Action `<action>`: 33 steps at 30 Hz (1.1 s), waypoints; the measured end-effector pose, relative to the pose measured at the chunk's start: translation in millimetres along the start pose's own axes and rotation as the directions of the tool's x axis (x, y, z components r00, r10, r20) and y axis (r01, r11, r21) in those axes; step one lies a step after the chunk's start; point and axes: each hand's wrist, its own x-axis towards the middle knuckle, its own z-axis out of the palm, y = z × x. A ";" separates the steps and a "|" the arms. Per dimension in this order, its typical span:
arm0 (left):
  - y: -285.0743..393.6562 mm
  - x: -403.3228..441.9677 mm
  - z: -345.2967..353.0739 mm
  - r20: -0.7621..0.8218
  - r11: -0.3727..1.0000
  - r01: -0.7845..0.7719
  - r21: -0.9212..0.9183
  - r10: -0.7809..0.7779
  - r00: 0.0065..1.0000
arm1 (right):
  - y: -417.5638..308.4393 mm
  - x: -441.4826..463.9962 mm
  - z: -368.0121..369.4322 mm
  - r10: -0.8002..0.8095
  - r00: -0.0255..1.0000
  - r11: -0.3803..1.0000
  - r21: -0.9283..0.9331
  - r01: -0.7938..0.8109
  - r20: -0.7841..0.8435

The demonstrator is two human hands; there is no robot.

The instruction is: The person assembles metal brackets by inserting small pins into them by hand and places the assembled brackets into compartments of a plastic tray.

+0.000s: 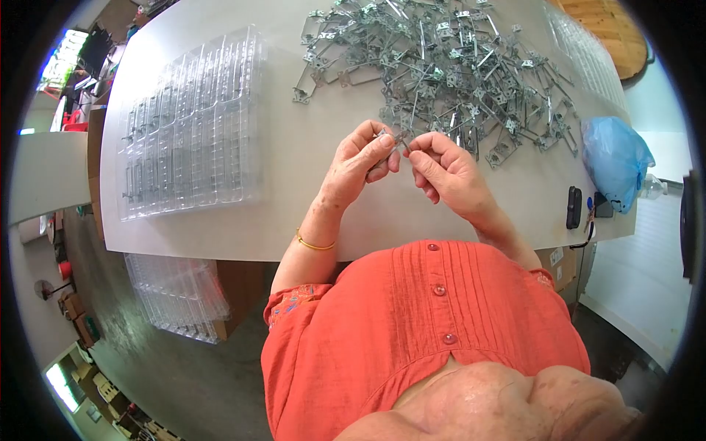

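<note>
Both my hands meet over the table's near middle, just short of a heap of small metal brackets [434,66]. My left hand [360,158] is closed around a small grey metal bracket [398,140], with the thumb pressed on it. Opposite it, my right hand [445,169] pinches the same bracket's other end between thumb and fingertips. Fingers cover much of the piece, so its full shape is hidden. Left of my hands lies a clear plastic tray [254,140] with rows of slots, several of them filled with metal pieces.
The white table [294,228] curves around me. To the right sit a blue plastic bag [616,162], a black case [573,207] and a clear bottle [651,187]. More clear trays [588,59] lie at the far right, and others [176,294] are stacked below the table's left edge.
</note>
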 end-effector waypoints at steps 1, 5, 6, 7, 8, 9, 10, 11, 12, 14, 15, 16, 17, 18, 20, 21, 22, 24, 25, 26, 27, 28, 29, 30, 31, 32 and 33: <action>0.0 0.0 -0.3 0.004 1.000 -0.002 0.002 0.002 1.000 | -0.2 1.1 1.4 0.004 1.000 1.000 0.006 -0.004 0.000; 0.0 0.2 -0.8 0.004 1.000 0.000 0.006 0.000 1.000 | 0.2 2.7 1.0 0.016 1.000 0.999 -0.028 -0.017 -0.022; -0.3 -0.4 -1.4 0.008 1.000 0.002 0.027 -0.002 1.000 | 0.3 2.9 1.6 0.019 1.000 0.999 -0.029 -0.020 -0.024; -0.7 -0.6 -2.2 0.013 0.999 0.004 0.049 -0.004 1.000 | 0.3 2.9 2.0 0.021 0.999 0.999 -0.030 -0.022 -0.028; -0.9 -0.7 -2.7 0.019 0.998 0.005 0.070 -0.006 1.000 | 0.3 2.8 2.4 0.024 0.999 0.999 -0.030 -0.025 -0.031; -1.0 -1.5 0.1 0.021 0.992 -0.025 0.123 0.022 1.000 | 2.4 2.7 1.9 0.030 0.999 0.999 -0.009 -0.030 -0.039; -0.3 -2.4 5.3 0.022 0.982 -0.059 0.178 0.056 0.998 | 5.4 3.8 0.8 0.033 0.999 0.999 0.009 -0.032 -0.042; 0.5 -2.2 9.1 0.020 0.967 -0.094 0.235 0.092 0.996 | 6.3 5.1 -0.1 0.034 0.999 0.999 0.028 -0.033 -0.040; -0.4 -1.4 8.9 0.034 0.963 -0.104 0.250 0.098 0.995 | 4.5 4.8 0.4 0.042 0.998 0.998 0.054 -0.039 -0.051; -5.4 -0.6 3.6 0.047 0.952 -0.120 0.281 0.112 0.993 | 1.9 2.9 2.3 0.063 0.996 0.993 0.104 -0.057 -0.059; -5.6 0.2 2.8 0.045 0.961 -0.107 0.256 0.098 0.994 | 6.1 3.8 0.7 0.068 0.997 0.981 0.185 -0.059 -0.047; -4.9 -0.4 2.5 0.042 0.957 -0.105 0.272 0.097 0.994 | 8.2 4.6 0.3 0.065 0.997 0.974 0.219 -0.056 -0.033; -3.3 -1.1 3.1 0.041 0.952 -0.102 0.287 0.094 0.995 | 9.8 4.9 0.2 0.062 0.998 0.966 0.253 -0.055 -0.021; -1.2 -2.1 4.1 0.043 0.948 -0.099 0.301 0.090 0.995 | 10.4 4.7 0.6 0.060 0.998 0.957 0.286 -0.054 -0.012; 0.4 -3.8 3.9 0.058 0.953 -0.110 0.284 0.097 0.994 | 8.5 4.1 1.4 0.066 0.998 0.936 0.347 -0.069 0.019; 0.3 -3.7 3.3 0.066 0.955 -0.115 0.275 0.100 0.993 | 8.2 4.0 0.7 0.075 0.997 0.924 0.372 -0.083 0.036; -0.2 -3.5 3.0 0.076 0.957 -0.120 0.266 0.103 0.992 | 7.8 3.7 0.6 0.084 0.995 0.912 0.397 -0.097 0.051; -5.8 -2.5 1.0 0.094 0.960 -0.147 0.238 0.128 0.987 | 7.0 3.3 2.3 0.089 0.996 0.942 0.324 -0.089 0.015; -7.7 -2.3 0.0 0.102 0.961 -0.161 0.225 0.141 0.985 | 6.3 2.8 3.4 0.089 0.996 0.954 0.287 -0.085 -0.004; -8.0 -2.3 -1.2 0.112 0.956 -0.166 0.240 0.143 0.983 | 5.1 1.8 4.6 0.079 0.997 0.962 0.261 -0.073 -0.011; -7.3 -2.7 -2.1 0.121 0.951 -0.172 0.256 0.145 0.982 | 3.1 0.1 5.9 0.067 0.998 0.970 0.236 -0.061 -0.017; -7.2 -3.1 -2.9 0.129 0.946 -0.176 0.271 0.146 0.981 | 1.4 -1.6 6.9 0.056 0.998 0.976 0.211 -0.050 -0.022; -8.4 -3.2 -3.6 0.140 0.951 -0.173 0.255 0.141 0.980 | -0.7 -2.9 6.9 0.052 0.999 0.978 0.204 -0.048 -0.013; -7.2 -4.2 -1.3 0.133 0.960 -0.177 0.219 0.151 0.980 | -2.8 -3.8 6.2 0.048 0.999 0.979 0.197 -0.046 -0.004; -5.6 -5.4 2.0 0.125 0.966 -0.182 0.182 0.160 0.979 | -4.0 -4.1 5.1 0.044 0.999 0.981 0.190 -0.044 0.005; -4.5 -4.9 4.3 0.118 0.972 -0.186 0.145 0.170 0.978 | -4.1 -4.3 3.6 0.047 0.999 0.982 0.181 -0.048 0.012; -7.2 -2.5 3.0 0.135 0.974 -0.196 0.112 0.180 0.974 | -3.8 -4.3 1.5 0.051 0.999 0.984 0.171 -0.053 0.019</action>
